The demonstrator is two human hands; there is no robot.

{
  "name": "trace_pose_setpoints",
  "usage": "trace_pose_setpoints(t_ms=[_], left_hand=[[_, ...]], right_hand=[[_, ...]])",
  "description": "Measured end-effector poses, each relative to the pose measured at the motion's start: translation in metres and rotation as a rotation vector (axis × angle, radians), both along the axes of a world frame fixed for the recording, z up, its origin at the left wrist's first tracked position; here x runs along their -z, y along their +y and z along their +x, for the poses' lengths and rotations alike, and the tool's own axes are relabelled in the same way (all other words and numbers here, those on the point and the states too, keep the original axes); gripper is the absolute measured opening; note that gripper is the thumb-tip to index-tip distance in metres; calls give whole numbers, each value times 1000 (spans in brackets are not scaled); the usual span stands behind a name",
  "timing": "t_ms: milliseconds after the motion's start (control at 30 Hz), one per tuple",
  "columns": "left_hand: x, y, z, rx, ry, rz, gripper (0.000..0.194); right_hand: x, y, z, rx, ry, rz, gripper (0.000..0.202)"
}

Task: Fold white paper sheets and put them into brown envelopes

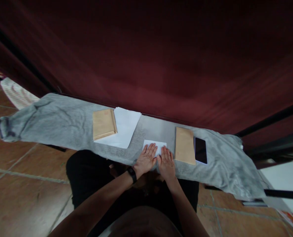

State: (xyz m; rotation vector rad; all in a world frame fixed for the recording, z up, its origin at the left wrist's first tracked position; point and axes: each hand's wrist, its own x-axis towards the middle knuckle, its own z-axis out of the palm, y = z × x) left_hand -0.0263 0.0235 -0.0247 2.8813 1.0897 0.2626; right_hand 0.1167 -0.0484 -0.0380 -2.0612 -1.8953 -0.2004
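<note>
Head view, the only one here. Both hands are palm down on a small piece of white paper (pixel 159 148), so it's not really a grip: the left hand (pixel 146 159) and the right hand (pixel 167 162) aren't clamped on anything, they just lie flat with the fingers stretched out. The two hands are right next to each other, thumbs close together; can't quite tell if they touch. The paper is under the fingers, its far edge poking out past the fingertips and a bit of white showing between the hands. Can't make out if it's folded.

It all lies on a bench with a wrinkly grey cloth (pixel 62 118) over it. Off to the left of the left hand, and a bit farther out, there are some bigger white sheets (pixel 126 126), with a pile of brown envelopes (pixel 104 123) sitting partly on top of them, farther left again. Just right of the right hand is another brown envelope (pixel 185 146), lying flat, and right beside that on its far side is a phone (pixel 200 150) with a dark screen.

There's a black wristband (pixel 132 174) on the left wrist. Beyond the hands hangs a big dark red curtain (pixel 161 72), and down below them on both sides you get brown floor tiles (pixel 20 197).
</note>
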Motion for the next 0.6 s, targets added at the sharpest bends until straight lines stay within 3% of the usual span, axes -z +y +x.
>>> trace_pose_setpoints(t_ms=[433, 600], left_hand=[[3, 0, -2, -15, -40, 30, 57], [5, 6, 1, -81, -37, -7, 56]], right_hand=[[-1, -29, 1, -26, -19, 13, 53], [-2, -37, 1, -29, -4, 24, 53]])
